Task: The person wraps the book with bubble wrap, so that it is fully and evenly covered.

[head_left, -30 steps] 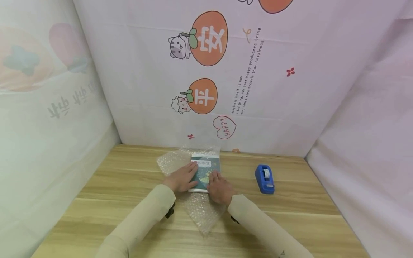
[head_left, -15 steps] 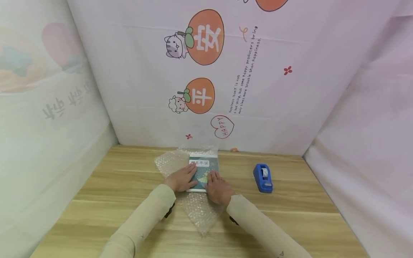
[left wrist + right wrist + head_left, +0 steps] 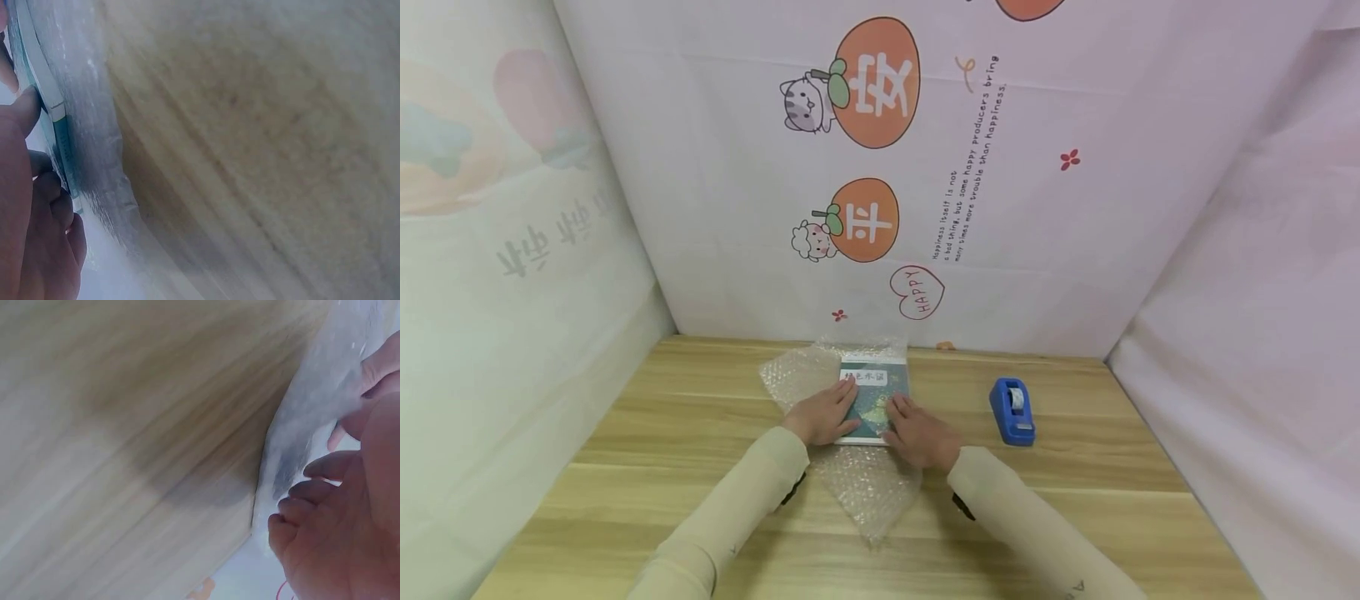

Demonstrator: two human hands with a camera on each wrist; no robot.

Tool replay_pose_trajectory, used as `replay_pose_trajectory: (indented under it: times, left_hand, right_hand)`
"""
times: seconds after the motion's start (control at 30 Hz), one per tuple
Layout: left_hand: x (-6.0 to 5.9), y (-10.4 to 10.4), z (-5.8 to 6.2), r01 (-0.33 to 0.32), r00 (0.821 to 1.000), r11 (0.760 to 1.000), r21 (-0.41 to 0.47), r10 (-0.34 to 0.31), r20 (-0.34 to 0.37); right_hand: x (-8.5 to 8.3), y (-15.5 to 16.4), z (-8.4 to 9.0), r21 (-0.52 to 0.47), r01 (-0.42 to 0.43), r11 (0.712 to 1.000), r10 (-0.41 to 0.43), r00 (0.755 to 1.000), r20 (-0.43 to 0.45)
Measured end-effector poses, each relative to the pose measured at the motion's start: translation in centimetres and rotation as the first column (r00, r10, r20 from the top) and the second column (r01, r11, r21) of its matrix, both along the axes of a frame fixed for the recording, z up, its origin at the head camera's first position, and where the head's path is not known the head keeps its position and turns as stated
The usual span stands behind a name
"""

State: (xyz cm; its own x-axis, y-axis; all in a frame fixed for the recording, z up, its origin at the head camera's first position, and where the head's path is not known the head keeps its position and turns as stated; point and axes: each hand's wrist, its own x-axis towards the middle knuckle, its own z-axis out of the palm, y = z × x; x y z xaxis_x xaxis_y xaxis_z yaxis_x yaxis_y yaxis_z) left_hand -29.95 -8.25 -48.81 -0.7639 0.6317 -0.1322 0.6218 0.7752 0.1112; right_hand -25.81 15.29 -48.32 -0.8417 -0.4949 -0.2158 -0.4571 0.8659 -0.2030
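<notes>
A teal book (image 3: 875,393) with a white title label lies on a sheet of clear bubble wrap (image 3: 871,492) on the wooden table (image 3: 685,433). My left hand (image 3: 826,413) rests flat on the book's left edge, fingers stretched over the cover. My right hand (image 3: 919,430) lies flat on the book's lower right part. The left wrist view shows the left hand (image 3: 37,237) against the book's edge (image 3: 59,134), with bubble wrap (image 3: 94,144) beneath. In the right wrist view the right hand (image 3: 337,537) touches the bubble wrap (image 3: 312,406), its fingers loosely bent.
A blue tape dispenser (image 3: 1013,411) stands on the table to the right of the book. Printed cloth walls (image 3: 880,208) close in the table at the back and on both sides. Bare wood lies left and right of the wrap.
My right hand has slid slightly to the right on the book. The left hand, the book and the wrap stay where they were.
</notes>
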Motion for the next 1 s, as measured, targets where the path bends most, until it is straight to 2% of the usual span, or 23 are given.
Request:
replay_pose_trajectory:
  times: [0.3, 0.53, 0.73, 0.9, 1.0]
  left_hand:
    - [-0.1, 0.1, -0.1, -0.021, 1.000, 1.000, -0.009, 0.021, 0.011]
    - [-0.9, 0.0, -1.3, -0.038, 0.999, 0.999, -0.015, 0.039, 0.023]
    - [-0.3, 0.0, -0.4, -0.029, 0.999, 1.000, -0.005, 0.029, 0.025]
    - [-0.5, 0.0, -0.5, -0.035, 0.999, 0.999, -0.023, 0.036, 0.017]
    - [-0.5, 0.0, -0.1, -0.031, 0.999, 0.999, -0.018, 0.031, 0.008]
  right_hand:
    - [0.3, 1.8, 0.5, -0.021, -0.066, 0.998, 0.066, 0.998, -0.015]
    - [0.8, 2.3, 0.4, 0.018, -0.125, 0.992, 0.125, 0.992, -0.025]
    - [0.8, 2.4, -0.4, 0.059, -0.144, 0.988, 0.147, 0.988, -0.049]
    - [1.0, 2.3, -0.7, 0.070, -0.146, 0.987, 0.151, 0.986, -0.065]
    - [1.0, 2.2, -0.7, 0.083, -0.144, 0.986, 0.150, 0.986, -0.071]
